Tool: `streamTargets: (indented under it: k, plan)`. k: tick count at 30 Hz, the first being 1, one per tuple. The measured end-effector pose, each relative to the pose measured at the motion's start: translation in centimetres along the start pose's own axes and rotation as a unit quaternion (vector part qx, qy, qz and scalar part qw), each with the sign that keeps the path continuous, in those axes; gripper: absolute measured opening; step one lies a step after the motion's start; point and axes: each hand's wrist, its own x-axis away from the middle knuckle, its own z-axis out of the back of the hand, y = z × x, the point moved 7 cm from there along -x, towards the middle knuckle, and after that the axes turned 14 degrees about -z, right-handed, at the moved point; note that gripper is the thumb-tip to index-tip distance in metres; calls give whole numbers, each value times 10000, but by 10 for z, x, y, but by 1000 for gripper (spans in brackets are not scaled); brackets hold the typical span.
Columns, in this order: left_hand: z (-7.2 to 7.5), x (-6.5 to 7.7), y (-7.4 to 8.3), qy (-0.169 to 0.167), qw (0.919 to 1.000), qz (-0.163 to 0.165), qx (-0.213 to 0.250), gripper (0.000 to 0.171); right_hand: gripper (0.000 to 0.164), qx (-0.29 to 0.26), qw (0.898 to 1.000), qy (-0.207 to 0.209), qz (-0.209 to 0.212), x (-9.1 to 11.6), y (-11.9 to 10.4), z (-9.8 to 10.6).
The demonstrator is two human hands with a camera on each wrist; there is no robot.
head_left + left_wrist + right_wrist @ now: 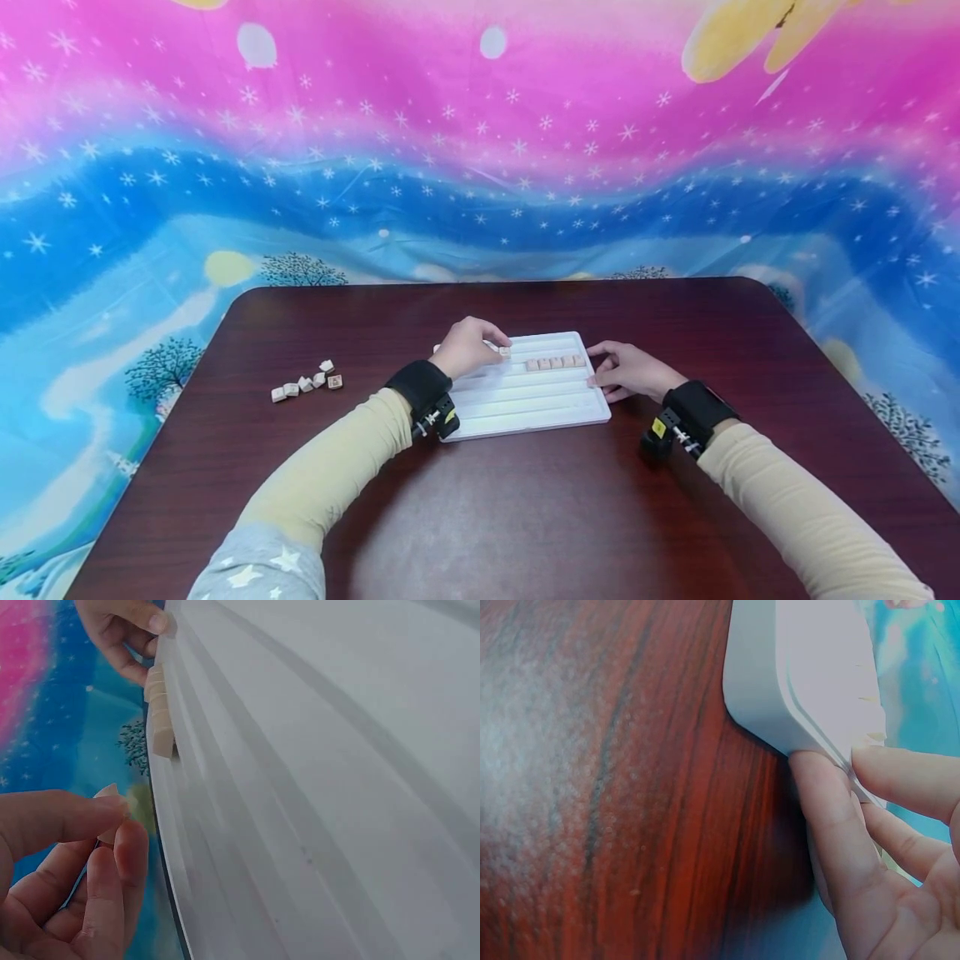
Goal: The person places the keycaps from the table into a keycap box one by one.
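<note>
My left hand (467,347) pinches a small pale wooden block (505,352) between thumb and fingertip, over the far part of a white ridged tray (525,408). In the left wrist view only a pale corner of that block (109,792) shows past the thumb. Several more blocks (555,363), with faint marks on their faces, form a row along one channel towards the tray's right side. My right hand (630,371) grips the tray's right edge. Its thumb rests on the rim and its fingers lie against the side wall, as the right wrist view shows.
Left of the tray, several loose blocks (305,384) lie in an uneven line on the dark wooden table (480,517). One block (334,382) there has a marked face turned up. Behind the table hangs a colourful printed cloth (450,150).
</note>
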Motion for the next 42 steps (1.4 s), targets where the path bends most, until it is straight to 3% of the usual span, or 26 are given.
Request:
streamTargets:
  k: [18,42]
  plan:
    - [-23,-13,9,-465,9971,-180,-581,18,67,-14,10000,44,-3,0,-3,-1]
    - [-33,-16,11,-557,9955,-206,-734,21,66,-43,10000,-17,46,-1,0,1]
